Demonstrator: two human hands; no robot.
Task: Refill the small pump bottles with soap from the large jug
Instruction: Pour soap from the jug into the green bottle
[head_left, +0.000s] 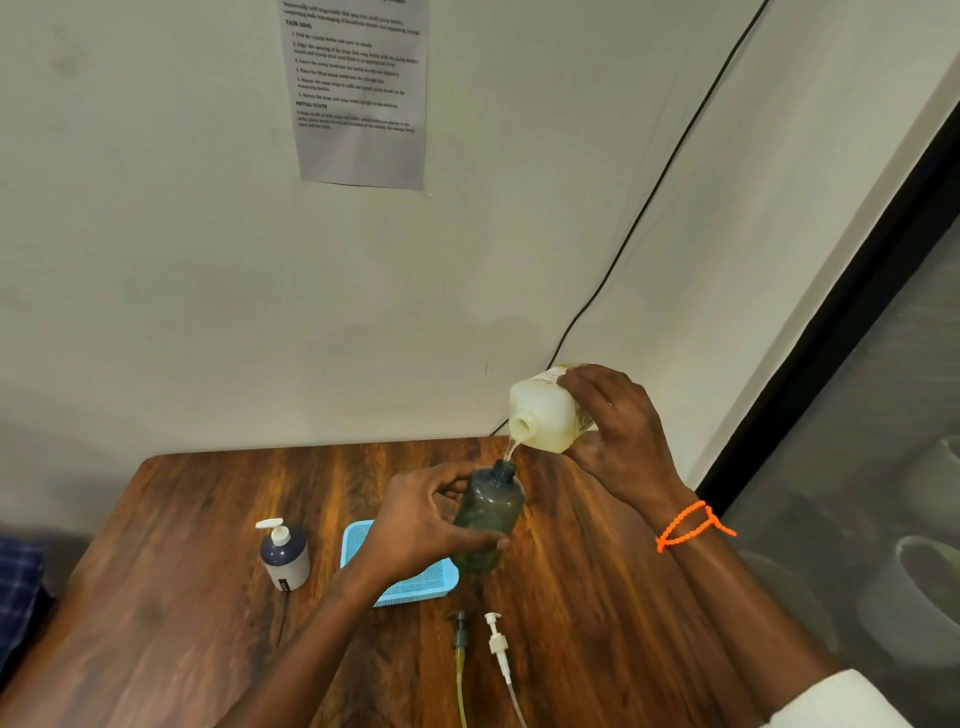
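Note:
My left hand (431, 514) grips a translucent dark green bottle (491, 512), tilted with its open neck up and to the right. My right hand (621, 436) holds the large pale yellow jug (545, 415) tipped over, mouth down-left. A thin stream of soap (511, 447) runs from the jug's mouth into the green bottle's neck. A dark blue pump bottle (285, 558) with a white pump stands upright at the left. Two loose pump heads lie near the front edge: a green one (460, 631) and a white one (497, 642), tubes pointing toward me.
A light blue mesh tray (421, 584) lies on the wooden table (182, 545), partly under my left forearm. A printed sheet (358, 88) hangs on the wall behind. A black cable (649, 197) runs down the wall to the table's back edge. A dark frame stands at the right.

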